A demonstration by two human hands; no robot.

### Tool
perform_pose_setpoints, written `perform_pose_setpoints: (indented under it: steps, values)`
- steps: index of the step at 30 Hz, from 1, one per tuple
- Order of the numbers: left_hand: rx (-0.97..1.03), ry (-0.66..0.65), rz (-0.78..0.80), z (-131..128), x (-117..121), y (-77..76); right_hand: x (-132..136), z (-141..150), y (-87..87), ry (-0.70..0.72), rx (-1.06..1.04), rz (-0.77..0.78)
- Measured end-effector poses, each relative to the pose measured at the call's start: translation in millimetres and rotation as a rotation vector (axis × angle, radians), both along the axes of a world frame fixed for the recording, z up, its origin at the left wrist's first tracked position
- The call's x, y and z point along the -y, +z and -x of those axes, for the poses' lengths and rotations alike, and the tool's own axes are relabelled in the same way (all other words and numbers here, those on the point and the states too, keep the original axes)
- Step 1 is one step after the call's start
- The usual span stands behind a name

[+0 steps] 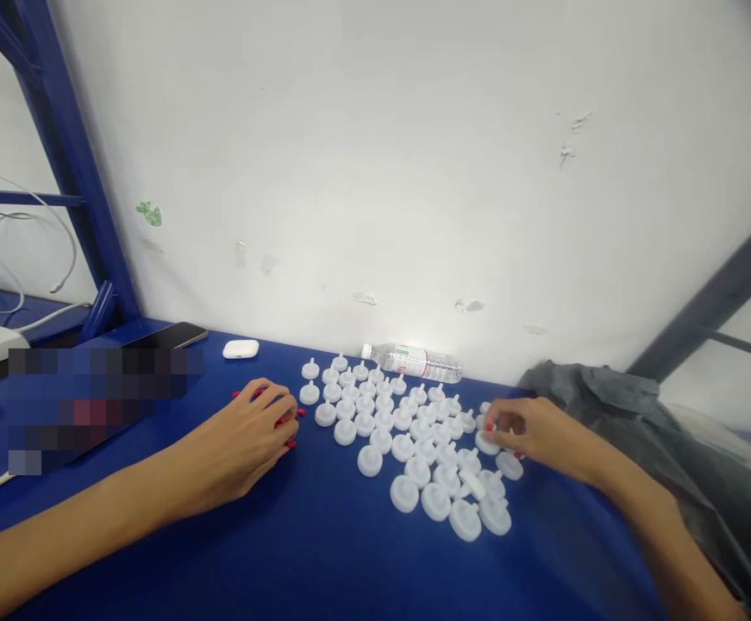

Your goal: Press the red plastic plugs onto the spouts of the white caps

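Several small white round plastic caps with stubs (388, 423) stand in rows on the blue table (323, 543). My left hand (246, 440) rests on the table just left of the rows, fingers curled down over small red pieces (283, 420). My right hand (534, 431) lies at the right end of the rows, its fingertips pinched on one white cap (486, 443). More white caps (466, 517) sit in front of that hand.
A clear plastic bottle (414, 360) lies by the white wall behind the caps. A white earbud case (240, 349) and a dark phone (168, 336) lie at the back left. A grey plastic bag (660, 448) fills the right side. Blue frame bars (71, 164) and white cables stand at left.
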State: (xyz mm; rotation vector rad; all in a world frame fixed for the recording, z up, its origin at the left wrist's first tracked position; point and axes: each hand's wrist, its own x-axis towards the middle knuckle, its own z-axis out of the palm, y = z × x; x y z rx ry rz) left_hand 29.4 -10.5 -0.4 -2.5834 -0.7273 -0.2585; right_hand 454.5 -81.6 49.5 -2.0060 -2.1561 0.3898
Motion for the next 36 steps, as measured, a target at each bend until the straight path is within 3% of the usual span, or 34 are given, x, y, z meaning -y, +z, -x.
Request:
perform_pose_setpoints:
  steps: [3, 7, 10, 15, 22, 24, 27, 32, 36]
  values:
    - [-0.005, -0.002, 0.013, -1, 3, 1.7, -1, 1, -1.1, 0.019, -0.009, 0.040]
    - [0.022, -0.014, 0.009, -2, 3, 3.4, -7, 2, -6.1, -0.087, 0.088, -0.207]
    - [0.076, -0.039, 0.006, -2, 1, 4.4, -16, 4, -20.6, -0.148, 0.147, -0.305]
    - [0.138, -0.106, 0.028, -3, 0, 4.9, -25, 5, -40.9, -0.081, 0.156, -0.309]
    - [0.305, -0.221, 0.038, -6, 7, 8.4, -17, 21, -28.1, -0.088, -0.081, -0.486]
    - [0.387, -0.240, 0.114, -6, 9, 7.9, -12, 35, -27.0, -0.014, -0.096, -0.559]
    - [0.510, -0.242, 0.257, -9, 14, 4.2, -3, 65, -28.8, 0.218, -0.019, -0.698]
    - [0.734, -0.291, 0.454, -18, 29, -3.5, 17, 120, -34.4, 0.535, -0.089, -0.787]
    - [0.818, -0.394, 0.537, -25, 43, -6.1, 28, 149, -41.5, 0.637, -0.130, -0.834]
